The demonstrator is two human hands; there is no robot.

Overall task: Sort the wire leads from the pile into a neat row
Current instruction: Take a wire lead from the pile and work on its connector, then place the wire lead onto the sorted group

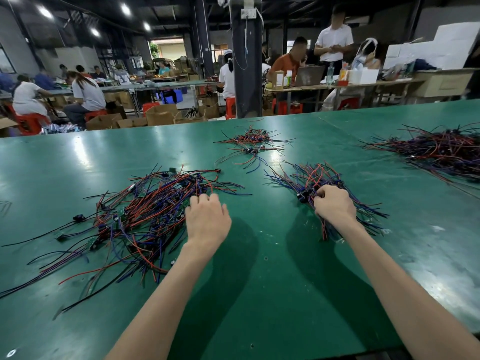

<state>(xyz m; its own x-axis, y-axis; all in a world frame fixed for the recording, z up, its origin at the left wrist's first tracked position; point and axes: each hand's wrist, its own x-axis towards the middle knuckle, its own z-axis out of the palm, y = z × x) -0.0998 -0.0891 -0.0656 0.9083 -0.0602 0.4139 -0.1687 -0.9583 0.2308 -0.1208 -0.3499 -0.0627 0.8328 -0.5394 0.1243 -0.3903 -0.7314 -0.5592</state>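
On the table (259, 294), right hand (335, 203) grips a wire bundle (311, 178); left hand (207, 219) curls onto the pile (145, 211), grip unclear

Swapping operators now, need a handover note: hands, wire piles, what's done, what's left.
Left hand: fingers down on the right edge of the loose pile; whether they pinch a lead cannot be told.
Right hand: grips the gathered bundle on the green table, right of the pile.
Done: some leads gathered in that bundle, roughly aligned.
Left: most of the loose pile is tangled; no neat row yet. Farther back lie a small heap and, far right, a large heap.
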